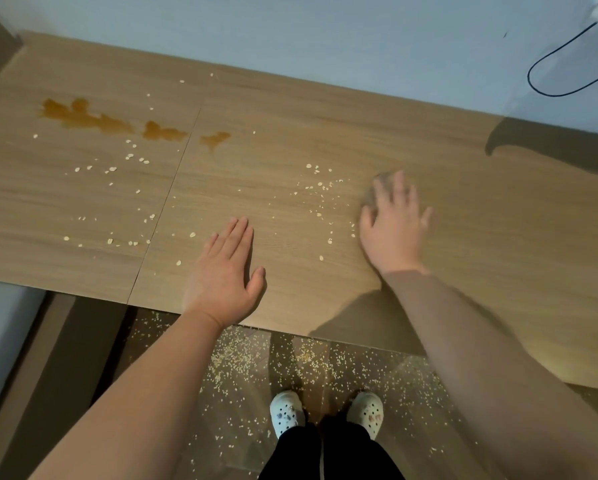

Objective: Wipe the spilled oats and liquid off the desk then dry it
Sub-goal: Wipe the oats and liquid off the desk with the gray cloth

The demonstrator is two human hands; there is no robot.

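Oats (131, 157), liquid (83, 116) on desk (290, 116); L hand (221, 271) flat; R hand (391, 220) spread on cloth (377, 180).

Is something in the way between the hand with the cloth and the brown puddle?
Nothing tall. Between the right hand, pressing the cloth, and the brown liquid lie only scattered oats on the desk. The left hand rests nearer the front edge, off that path.
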